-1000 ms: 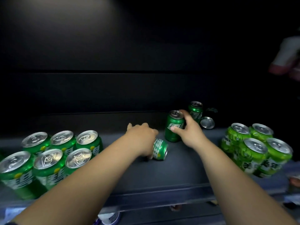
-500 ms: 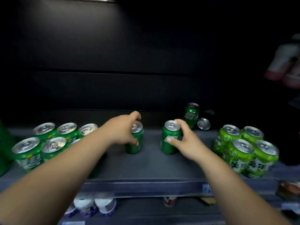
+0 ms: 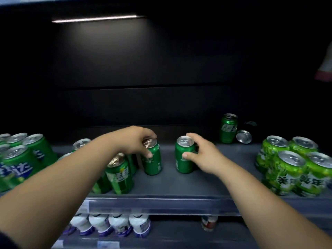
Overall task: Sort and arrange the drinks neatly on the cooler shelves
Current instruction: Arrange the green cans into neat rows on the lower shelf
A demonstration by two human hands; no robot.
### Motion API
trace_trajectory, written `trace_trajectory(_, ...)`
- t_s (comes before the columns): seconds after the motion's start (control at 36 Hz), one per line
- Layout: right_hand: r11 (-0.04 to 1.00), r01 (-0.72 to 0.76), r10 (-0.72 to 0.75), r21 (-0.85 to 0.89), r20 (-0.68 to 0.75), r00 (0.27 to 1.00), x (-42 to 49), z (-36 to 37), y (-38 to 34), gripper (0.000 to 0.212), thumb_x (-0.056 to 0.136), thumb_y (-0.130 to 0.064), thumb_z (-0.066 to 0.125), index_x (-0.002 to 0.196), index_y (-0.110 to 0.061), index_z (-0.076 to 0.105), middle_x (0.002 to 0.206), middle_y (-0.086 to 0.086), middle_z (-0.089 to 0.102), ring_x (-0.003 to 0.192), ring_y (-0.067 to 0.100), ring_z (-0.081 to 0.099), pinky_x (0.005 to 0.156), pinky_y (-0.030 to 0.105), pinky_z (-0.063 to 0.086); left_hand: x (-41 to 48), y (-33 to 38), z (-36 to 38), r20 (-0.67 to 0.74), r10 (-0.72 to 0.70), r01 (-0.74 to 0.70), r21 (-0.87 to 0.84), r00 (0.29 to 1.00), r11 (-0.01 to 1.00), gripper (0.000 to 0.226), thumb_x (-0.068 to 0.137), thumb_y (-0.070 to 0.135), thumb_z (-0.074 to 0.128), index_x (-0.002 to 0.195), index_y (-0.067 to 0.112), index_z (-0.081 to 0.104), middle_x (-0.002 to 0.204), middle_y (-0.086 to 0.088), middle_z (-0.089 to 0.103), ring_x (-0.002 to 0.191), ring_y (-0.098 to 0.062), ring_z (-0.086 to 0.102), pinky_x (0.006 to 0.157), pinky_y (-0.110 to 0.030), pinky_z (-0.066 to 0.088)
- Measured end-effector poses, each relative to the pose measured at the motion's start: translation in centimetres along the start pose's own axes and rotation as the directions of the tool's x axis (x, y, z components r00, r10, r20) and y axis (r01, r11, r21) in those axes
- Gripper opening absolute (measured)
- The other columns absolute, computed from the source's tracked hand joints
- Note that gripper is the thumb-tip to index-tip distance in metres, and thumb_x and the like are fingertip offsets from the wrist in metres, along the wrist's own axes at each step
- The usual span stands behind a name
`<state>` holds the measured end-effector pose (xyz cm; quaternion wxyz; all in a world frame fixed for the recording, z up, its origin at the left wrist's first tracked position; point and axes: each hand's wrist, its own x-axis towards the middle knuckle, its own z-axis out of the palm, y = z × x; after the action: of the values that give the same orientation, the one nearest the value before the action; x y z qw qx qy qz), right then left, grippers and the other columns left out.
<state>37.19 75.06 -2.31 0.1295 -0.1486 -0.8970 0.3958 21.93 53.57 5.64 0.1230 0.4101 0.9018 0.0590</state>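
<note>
On the dark cooler shelf (image 3: 179, 187), my left hand (image 3: 133, 141) grips an upright dark green can (image 3: 152, 159) from above, right beside a group of matching green cans (image 3: 118, 175) at the left. My right hand (image 3: 203, 155) holds a second upright dark green can (image 3: 184, 155) by its side, in the middle of the shelf. Farther back stand one more dark green can (image 3: 228, 128) and a can lying on its side (image 3: 244, 136). Several light green cans (image 3: 291, 164) are grouped at the right.
More green cans (image 3: 19, 159) stand at the far left. White bottles (image 3: 111, 223) line the lower shelf, with another container (image 3: 209, 222) to their right. The shelf's front rail (image 3: 161, 205) runs across below my arms. A blurred pale object (image 3: 325, 67) hangs at the right edge.
My left hand stood a fallen can upright and carried it left, up against the left group. My right hand keeps its hold on the middle can. The view shifted downward and right.
</note>
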Motion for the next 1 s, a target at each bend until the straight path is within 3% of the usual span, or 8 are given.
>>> trace_trajectory(0.17,1.000,-0.009,0.009,-0.005,0.010,1.000,0.6,2.3,-1.5,0.075,0.086,-0.032,0.077,0.150,-0.034,0.039,0.145,-0.001,0.051,0.129,0.017,0.051,0.104,0.030,0.042,0.9,-2.4,-0.1,-0.020,0.047,-0.047,-0.029,0.999,0.998,0.068,0.077,0.056,0.076,0.138,0.037,0.053,0.132,0.013,0.061,0.117,-0.011,0.059,0.102,-0.034,0.047)
trace_trajectory(0.31,0.999,-0.008,0.008,0.036,0.011,1.000,1.0,4.2,-2.2,0.076,0.085,-0.030,0.077,0.150,-0.035,0.038,0.145,-0.003,0.051,0.131,0.017,0.051,0.110,0.036,0.044,1.0,-4.3,1.3,-0.016,0.073,-0.074,-0.277,0.997,0.958,0.056,0.088,0.063,0.060,0.140,0.043,0.051,0.143,0.016,0.054,0.131,-0.008,0.050,0.112,-0.034,0.038)
trace_trajectory(0.42,0.998,-0.020,0.019,0.053,0.012,1.000,1.1,5.0,-2.8,0.075,0.086,-0.028,0.076,0.149,-0.037,0.038,0.144,-0.003,0.052,0.127,0.016,0.053,0.109,0.040,0.046,0.9,-4.6,2.2,-0.112,0.082,-0.106,-0.234,0.990,0.966,0.049,0.089,0.062,0.058,0.135,0.047,0.053,0.137,0.018,0.058,0.127,-0.008,0.052,0.107,-0.035,0.041)
trace_trajectory(0.56,0.998,-0.036,0.036,0.058,0.007,0.999,1.0,5.2,-3.3,0.065,0.088,-0.025,0.074,0.142,-0.039,0.040,0.134,-0.005,0.057,0.119,0.014,0.057,0.106,0.040,0.048,1.0,-5.0,2.4,-0.138,0.089,-0.122,-0.250,0.986,0.961,0.037,0.082,0.070,0.056,0.114,0.053,0.059,0.112,0.022,0.067,0.107,-0.006,0.061,0.097,-0.038,0.048)
trace_trajectory(0.69,0.998,-0.045,0.047,0.038,-0.034,0.998,0.9,5.6,-4.1,0.051,0.080,-0.031,0.080,0.119,-0.035,0.047,0.117,-0.008,0.060,0.105,0.012,0.060,0.095,0.041,0.053,1.1,-5.0,2.4,-0.146,0.094,-0.129,-0.251,0.985,0.959,0.034,0.080,0.069,0.055,0.107,0.050,0.061,0.105,0.020,0.068,0.102,-0.007,0.061,0.095,-0.038,0.049)
trace_trajectory(0.83,0.996,-0.072,0.062,-0.050,-0.166,0.984,0.9,6.9,-5.0,0.066,0.061,-0.052,0.089,0.102,-0.031,0.042,0.108,-0.010,0.053,0.095,0.011,0.056,0.077,0.035,0.050,1.3,-5.2,2.4,-0.152,0.053,-0.094,-0.277,0.987,0.956,0.046,0.066,0.075,0.048,0.102,0.049,0.061,0.102,0.018,0.068,0.100,-0.009,0.062,0.094,-0.041,0.050)
trace_trajectory(0.94,0.997,-0.045,0.048,0.069,-0.045,0.998,0.9,6.3,-4.9,0.085,0.053,-0.051,0.090,0.122,-0.038,0.044,0.129,-0.007,0.050,0.114,0.013,0.056,0.095,0.035,0.051,1.0,-5.0,2.4,-0.153,0.033,-0.078,-0.298,0.988,0.951,0.042,0.068,0.071,0.051,0.102,0.049,0.062,0.102,0.018,0.069,0.099,-0.009,0.063,0.093,-0.041,0.050)
trace_trajectory(1.0,0.994,0.003,0.000,0.113,-0.020,1.000,0.9,5.7,-4.5,0.080,0.058,-0.040,0.090,0.127,-0.044,0.049,0.137,-0.006,0.051,0.121,0.016,0.057,0.101,0.034,0.050,1.0,-5.0,2.3,-0.154,0.035,-0.082,-0.310,0.987,0.947,0.043,0.067,0.070,0.053,0.102,0.048,0.063,0.102,0.018,0.069,0.098,-0.008,0.063,0.093,-0.041,0.051)
